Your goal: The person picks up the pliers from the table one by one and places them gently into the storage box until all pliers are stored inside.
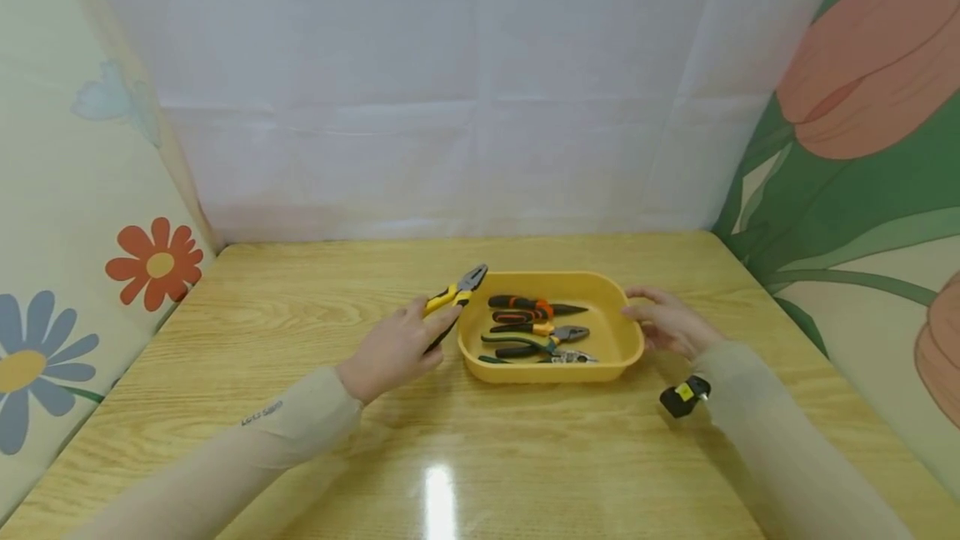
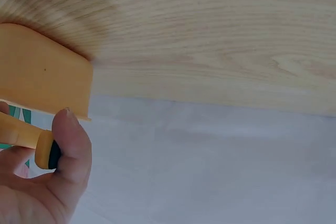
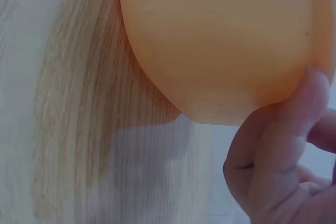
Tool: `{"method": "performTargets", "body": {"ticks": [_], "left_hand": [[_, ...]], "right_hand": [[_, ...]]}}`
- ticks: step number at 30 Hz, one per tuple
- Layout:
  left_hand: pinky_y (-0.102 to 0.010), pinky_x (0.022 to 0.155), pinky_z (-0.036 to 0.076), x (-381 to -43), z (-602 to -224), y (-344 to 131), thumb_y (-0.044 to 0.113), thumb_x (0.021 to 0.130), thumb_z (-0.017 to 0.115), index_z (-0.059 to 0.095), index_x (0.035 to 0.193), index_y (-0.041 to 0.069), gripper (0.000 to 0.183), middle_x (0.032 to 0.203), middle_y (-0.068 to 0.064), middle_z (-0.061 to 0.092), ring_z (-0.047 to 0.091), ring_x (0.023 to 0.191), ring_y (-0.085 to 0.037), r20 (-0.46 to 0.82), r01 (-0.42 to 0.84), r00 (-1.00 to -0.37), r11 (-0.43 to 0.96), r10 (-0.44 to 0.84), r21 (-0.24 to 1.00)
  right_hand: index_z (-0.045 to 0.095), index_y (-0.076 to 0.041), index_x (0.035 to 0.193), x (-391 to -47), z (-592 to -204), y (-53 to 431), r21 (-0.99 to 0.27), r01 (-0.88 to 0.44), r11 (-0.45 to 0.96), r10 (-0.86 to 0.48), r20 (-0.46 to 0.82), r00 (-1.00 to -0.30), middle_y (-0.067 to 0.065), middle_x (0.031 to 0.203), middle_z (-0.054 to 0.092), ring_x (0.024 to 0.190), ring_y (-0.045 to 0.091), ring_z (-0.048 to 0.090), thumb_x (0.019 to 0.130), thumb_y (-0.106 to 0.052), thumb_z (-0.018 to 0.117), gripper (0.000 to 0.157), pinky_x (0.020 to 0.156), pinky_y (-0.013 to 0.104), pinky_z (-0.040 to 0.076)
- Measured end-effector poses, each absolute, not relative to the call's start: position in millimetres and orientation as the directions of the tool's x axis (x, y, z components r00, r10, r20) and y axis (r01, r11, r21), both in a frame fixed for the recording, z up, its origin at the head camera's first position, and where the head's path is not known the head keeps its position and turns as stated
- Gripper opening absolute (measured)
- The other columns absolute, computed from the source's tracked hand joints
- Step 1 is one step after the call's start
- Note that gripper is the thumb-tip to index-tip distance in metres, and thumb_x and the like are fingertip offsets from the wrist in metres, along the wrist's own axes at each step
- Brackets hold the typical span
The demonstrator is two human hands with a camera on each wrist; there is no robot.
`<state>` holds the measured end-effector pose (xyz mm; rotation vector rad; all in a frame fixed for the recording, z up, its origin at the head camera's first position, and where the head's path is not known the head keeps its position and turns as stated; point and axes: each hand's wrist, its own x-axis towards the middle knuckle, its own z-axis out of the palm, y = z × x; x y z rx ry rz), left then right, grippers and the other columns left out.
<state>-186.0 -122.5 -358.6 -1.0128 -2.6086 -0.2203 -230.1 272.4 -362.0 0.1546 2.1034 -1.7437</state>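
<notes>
My left hand (image 1: 392, 353) grips a pair of combination pliers (image 1: 471, 279) by the yellow and black handles. The jaws point up and away, just beside the left rim of a yellow plastic tray (image 1: 551, 374). In the left wrist view, the thumb lies at the end of one handle (image 2: 23, 134). At the tray's right end, my right hand (image 1: 671, 323) holds the rim, its thumb against the outer wall in the right wrist view. Inside lie several hand tools: orange and black long-nose pliers (image 1: 534, 307), yellow and black pliers (image 1: 566, 332) and green-handled pliers (image 1: 517, 342).
The tray stands on a wood-grain table (image 1: 315, 290). Behind the table hangs a white cloth (image 1: 450, 107). Flower-patterned panels stand left (image 1: 60, 190) and right (image 1: 862, 232). A small black device (image 1: 678, 398) is attached at the right cuff.
</notes>
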Motion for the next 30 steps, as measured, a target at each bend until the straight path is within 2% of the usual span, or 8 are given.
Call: {"method": "performTargets", "body": {"ticks": [6, 11, 20, 27, 30], "left_hand": [[-0.038, 0.049, 0.047, -189, -357, -121, 0.014, 0.087, 0.066, 0.056, 0.137, 0.009, 0.051, 0.115, -0.033, 0.055, 0.059, 0.069, -0.034, 0.357, 0.703, -0.668, 0.710, 0.653, 0.019], [-0.035, 0.050, 0.048, -192, -356, -119, 0.016, 0.090, 0.065, 0.056, 0.138, 0.009, 0.050, 0.116, -0.032, 0.055, 0.060, 0.072, -0.032, 0.344, 0.736, -0.633, 0.676, 0.694, -0.010], [-0.041, 0.059, 0.053, -200, -356, -117, 0.019, 0.090, 0.067, 0.055, 0.139, 0.008, 0.052, 0.114, -0.029, 0.055, 0.061, 0.076, -0.032, 0.354, 0.791, -0.554, 0.609, 0.754, -0.057], [-0.049, 0.066, 0.055, -202, -350, -115, 0.019, 0.090, 0.068, 0.052, 0.142, 0.011, 0.055, 0.124, -0.035, 0.050, 0.063, 0.088, -0.044, 0.270, 0.808, -0.552, 0.586, 0.789, -0.059], [-0.050, 0.067, 0.055, -204, -348, -114, 0.018, 0.090, 0.067, 0.051, 0.143, 0.011, 0.056, 0.126, -0.036, 0.048, 0.062, 0.089, -0.046, 0.238, 0.817, -0.541, 0.571, 0.807, -0.078]], "right_hand": [[0.024, 0.004, 0.145, -230, -362, 271, -0.921, 0.331, 0.207, -0.167, -0.367, -0.915, 0.012, 0.102, 0.054, 0.073, 0.013, 0.062, 0.099, -0.008, 0.050, 0.054, 0.060, 0.027, 0.054], [0.023, 0.005, 0.144, -230, -361, 270, -0.927, 0.324, 0.187, -0.170, -0.356, -0.919, 0.007, 0.097, 0.054, 0.074, 0.013, 0.062, 0.098, -0.006, 0.052, 0.055, 0.059, 0.028, 0.054], [0.023, 0.006, 0.143, -229, -361, 270, -0.927, 0.326, 0.187, -0.169, -0.357, -0.919, 0.007, 0.097, 0.054, 0.074, 0.013, 0.062, 0.098, -0.006, 0.052, 0.055, 0.059, 0.028, 0.054], [0.024, 0.005, 0.143, -229, -360, 270, -0.923, 0.327, 0.201, -0.166, -0.361, -0.918, 0.008, 0.098, 0.053, 0.073, 0.013, 0.060, 0.099, -0.007, 0.051, 0.053, 0.058, 0.027, 0.053], [0.024, 0.005, 0.143, -229, -361, 270, -0.924, 0.326, 0.202, -0.165, -0.360, -0.918, 0.009, 0.100, 0.052, 0.074, 0.013, 0.061, 0.099, -0.006, 0.050, 0.052, 0.059, 0.028, 0.053]]}}
